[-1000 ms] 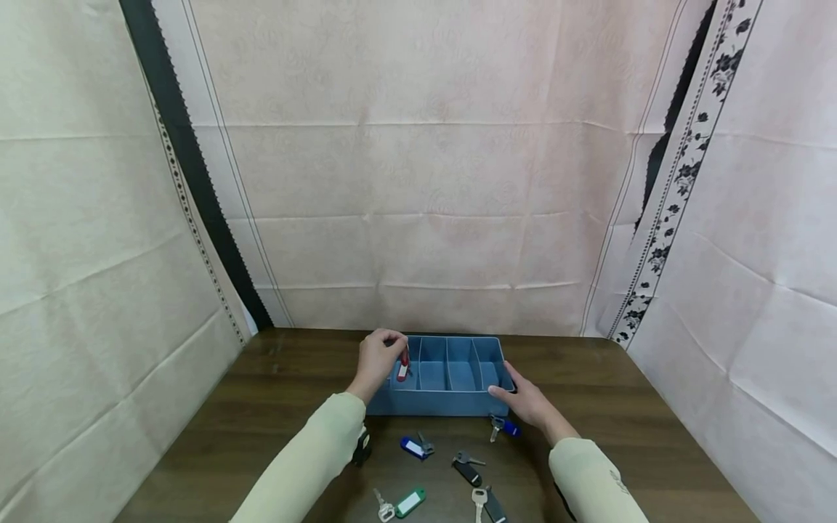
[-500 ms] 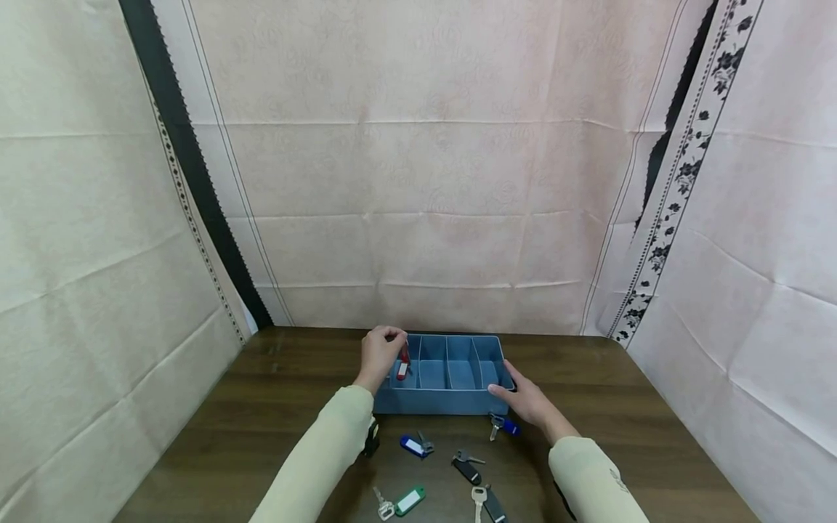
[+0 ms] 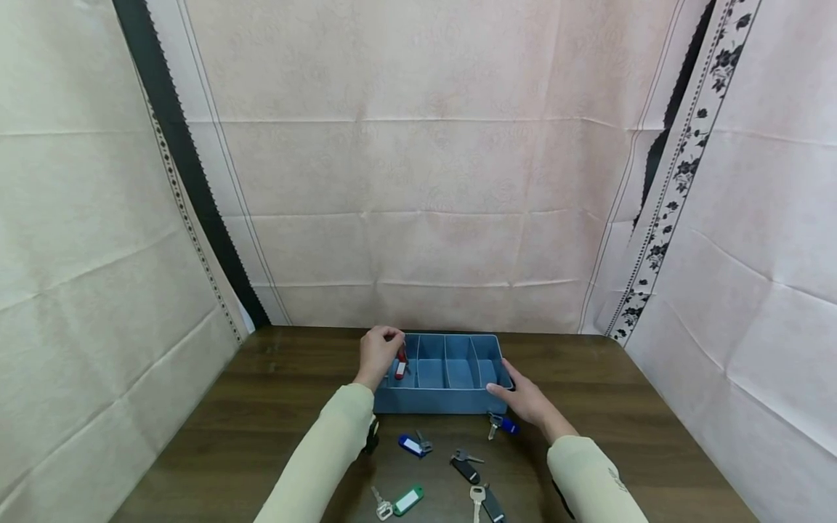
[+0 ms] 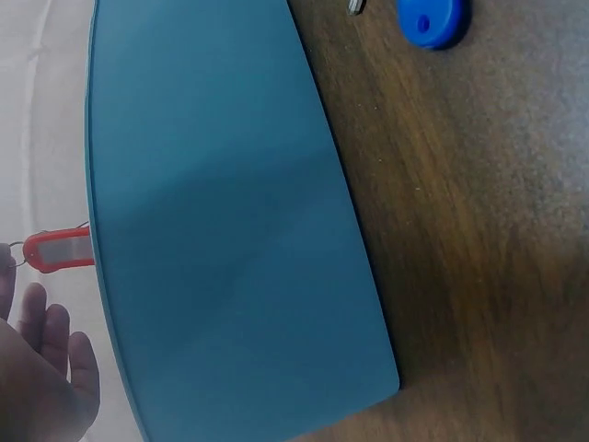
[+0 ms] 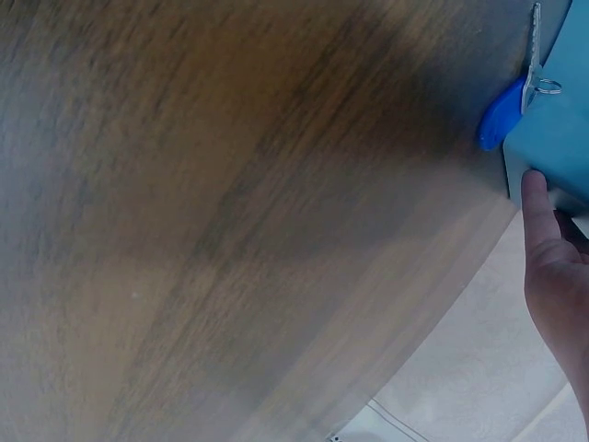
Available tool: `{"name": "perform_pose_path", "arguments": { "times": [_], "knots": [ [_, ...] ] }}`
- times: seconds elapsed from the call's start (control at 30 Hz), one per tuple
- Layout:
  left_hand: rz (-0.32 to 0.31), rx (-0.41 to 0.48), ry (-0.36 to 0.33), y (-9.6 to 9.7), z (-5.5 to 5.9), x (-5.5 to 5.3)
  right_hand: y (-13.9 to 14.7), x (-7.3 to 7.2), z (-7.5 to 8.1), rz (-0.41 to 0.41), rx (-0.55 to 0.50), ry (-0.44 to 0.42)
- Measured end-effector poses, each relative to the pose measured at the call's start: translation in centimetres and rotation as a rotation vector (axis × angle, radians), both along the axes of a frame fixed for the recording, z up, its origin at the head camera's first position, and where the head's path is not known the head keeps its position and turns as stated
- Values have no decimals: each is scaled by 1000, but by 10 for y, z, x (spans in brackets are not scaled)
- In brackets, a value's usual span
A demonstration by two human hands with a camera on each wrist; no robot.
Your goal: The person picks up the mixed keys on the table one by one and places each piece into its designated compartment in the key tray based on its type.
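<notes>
A blue divided box [image 3: 445, 402] stands on the table with its compartments facing up. Over its left end compartment, my left hand [image 3: 377, 356] pinches the ring of a red key tag [image 3: 400, 369]. The tag hangs down, and its lower end is hidden behind the box wall in the left wrist view. My right hand [image 3: 528, 401] holds the box's front right corner, thumb [image 5: 536, 198] on the front wall and fingers along the side. Just below that corner lies a key with a blue tag [image 3: 510, 426].
In front of the box lie another blue-tagged key [image 3: 413, 446], a green-tagged key [image 3: 408, 501], a black-tagged key [image 3: 466, 471] and a dark grey tag [image 3: 493, 506] beside a key [image 3: 478, 497]. Pale cloth [image 3: 418, 218] hangs behind the wooden table [image 3: 216, 450].
My left forearm has shifted slightly to the right, while the left hand and red key tag stay over the left compartment. The right hand keeps its place on the box corner.
</notes>
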State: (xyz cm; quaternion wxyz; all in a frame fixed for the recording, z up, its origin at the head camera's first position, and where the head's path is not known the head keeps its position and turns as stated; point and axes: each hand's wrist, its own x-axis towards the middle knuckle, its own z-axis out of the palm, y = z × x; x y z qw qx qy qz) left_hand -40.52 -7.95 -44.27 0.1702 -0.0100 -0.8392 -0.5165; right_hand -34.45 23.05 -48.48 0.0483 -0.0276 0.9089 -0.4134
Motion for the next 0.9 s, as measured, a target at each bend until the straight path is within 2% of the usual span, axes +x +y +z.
{"name": "perform_pose_path", "arguments": {
  "times": [0.2, 0.57, 0.9],
  "knots": [
    [-1, -20, -9, 2, -1, -2, 0, 0, 1, -9, 2, -7],
    [-8, -41, 36, 1, 0, 1, 1, 2, 1, -8, 4, -5],
    [-22, -52, 19, -3, 4, 3, 0, 2, 1, -2, 8, 6]
  ]
}}
